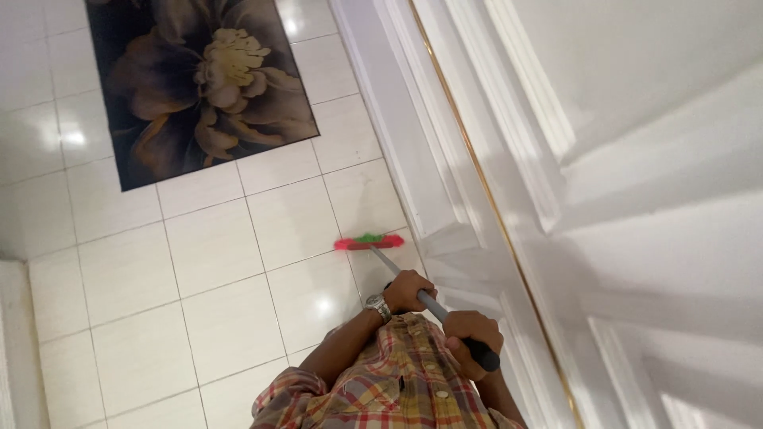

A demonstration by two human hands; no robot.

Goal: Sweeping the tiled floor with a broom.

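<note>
Shirt: plaid cloth (pixel 397 389) in red, yellow and green is seen at the bottom edge, closest to the lens, with buttons down its front.
Right hand: the right hand (pixel 470 340) is wrapped tight around the dark grip at the top end of the broom, just above the shirt; its fingers are curled fully round the grip.
Left hand: the left hand (pixel 405 291) is closed around the grey handle lower down, a short way from the other hand; a metal watch (pixel 378 305) is worn on its wrist.
Broom: the broom (pixel 368 241) is held by both hands, its grey handle slanted down and away from the body; the red and green head is set on the floor, just beside the foot of the door.
Floor: white glossy tiles (pixel 207 246) with thin grey joints are seen; bright light spots are mirrored in several of them.
Rug: a dark rug (pixel 199 79) with a large pale flower print is laid on the tiles, well apart from the broom head, toward the top of the view.
Door: a white panelled door (pixel 493 159) with raised mouldings and a thin gold line is seen on the right, filling much of that side.
Wall: a white edge (pixel 12 342) is seen at the far left.
</note>
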